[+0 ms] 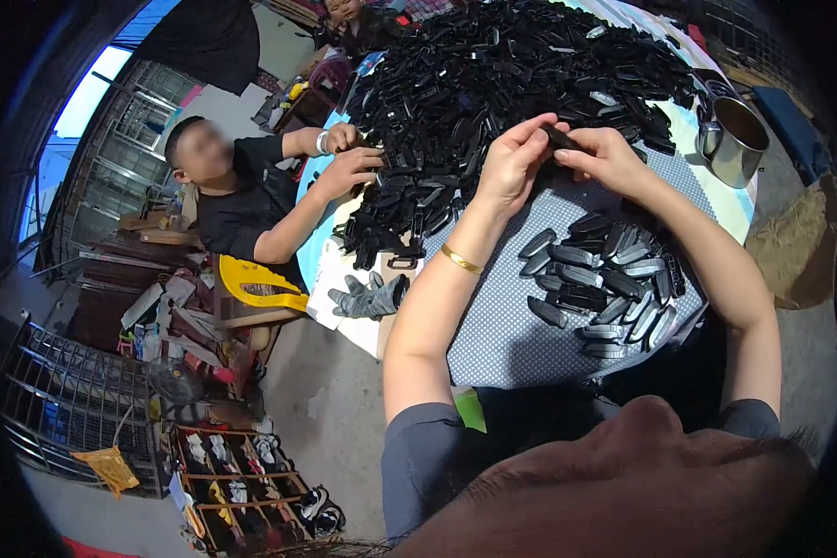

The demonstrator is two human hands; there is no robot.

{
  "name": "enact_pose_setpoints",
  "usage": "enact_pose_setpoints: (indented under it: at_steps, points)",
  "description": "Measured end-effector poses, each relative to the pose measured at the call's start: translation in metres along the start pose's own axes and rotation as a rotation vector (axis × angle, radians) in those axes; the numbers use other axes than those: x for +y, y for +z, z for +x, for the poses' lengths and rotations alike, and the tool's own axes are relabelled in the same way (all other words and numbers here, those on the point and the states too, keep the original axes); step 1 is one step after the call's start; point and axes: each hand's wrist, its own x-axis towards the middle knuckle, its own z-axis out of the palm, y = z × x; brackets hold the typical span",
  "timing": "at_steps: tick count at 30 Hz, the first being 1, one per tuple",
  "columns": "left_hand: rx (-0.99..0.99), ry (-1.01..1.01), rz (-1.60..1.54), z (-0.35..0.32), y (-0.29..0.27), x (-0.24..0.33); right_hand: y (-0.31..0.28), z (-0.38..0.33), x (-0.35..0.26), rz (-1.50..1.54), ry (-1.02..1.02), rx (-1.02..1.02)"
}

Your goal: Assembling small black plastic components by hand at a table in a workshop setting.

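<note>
Above the table, my left hand (513,166) and my right hand (616,164) are brought close together. Both are closed on a small, dark, elongated plastic part (560,139), pinched between thumbs and fingers. My fingers cover some of it, so its exact kind does not show. Just beyond my hands spreads a large heap of loose black plastic parts (437,98), several with slots or frame-like openings. Between my forearms lies a smaller pile of oval, elongated black and grey pieces (614,279) on a dotted cloth (498,325).
At the left table edge a co-worker (260,200) has both hands at the heap. Grey gloves (367,296) lie near my left forearm. A metal mug (739,144) stands at the right edge. A yellow chair (260,284) and a shoe rack (246,484) are on the left.
</note>
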Motion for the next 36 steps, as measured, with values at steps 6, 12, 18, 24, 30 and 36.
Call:
enact_pose_setpoints:
  at_steps: [6, 12, 18, 24, 30, 36]
  points:
    - [-0.054, 0.078, 0.131, -0.002, -0.001, 0.001, 0.008, -0.005, -0.003, -0.197, -0.139, 0.108]
    - [-0.028, -0.013, 0.215, 0.001, 0.008, 0.004, -0.031, -0.002, -0.015, -0.466, -0.301, -0.104]
    - [-0.361, -0.119, 0.907, -0.010, 0.014, -0.010, -0.091, -0.010, -0.001, -0.840, 0.166, 0.034]
    - [-0.059, 0.348, 1.343, -0.005, 0.023, -0.031, -0.056, 0.001, 0.015, -0.952, 0.057, -0.089]
    - [0.000, 0.399, 1.709, -0.009, 0.018, -0.042, -0.043, 0.004, 0.018, -0.972, -0.003, 0.004]
    - [0.047, 0.344, 1.738, -0.013, 0.018, -0.053, -0.050, 0.030, 0.010, -0.854, -0.097, 0.269]
